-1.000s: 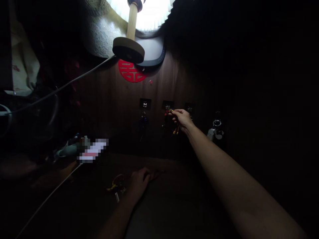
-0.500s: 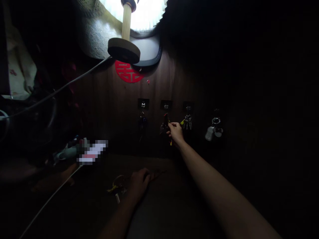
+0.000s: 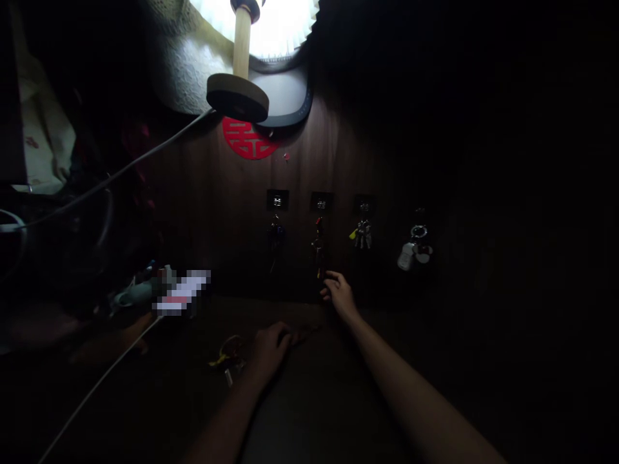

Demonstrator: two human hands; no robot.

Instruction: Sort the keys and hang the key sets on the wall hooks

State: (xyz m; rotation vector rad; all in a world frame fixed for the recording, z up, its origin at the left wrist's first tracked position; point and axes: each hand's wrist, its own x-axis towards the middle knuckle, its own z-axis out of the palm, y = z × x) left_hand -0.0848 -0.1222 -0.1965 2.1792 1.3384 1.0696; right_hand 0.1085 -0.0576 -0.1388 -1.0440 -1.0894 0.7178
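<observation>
A bunch of keys with a red and yellow tag hangs from the second wall hook. Just below and right of it is my right hand, empty, its fingers loosely apart. Low on the dark tabletop rests my left hand, fingers curled. A thin reddish-brown thing sticks out beside its fingertips; dimness hides what it is and how it is gripped. Left of that wrist lies another key bunch with a ring and yellow tag.
More keys hang on the wall: a dark bunch, silver keys and a ring with pale tags. Overhead is a lit lamp with a wooden stem. A white cable crosses the left side, near clutter.
My right hand has let go of the red-and-yellow-tagged keys and moved down, leaving them hanging on the hook. My left hand has stayed in place.
</observation>
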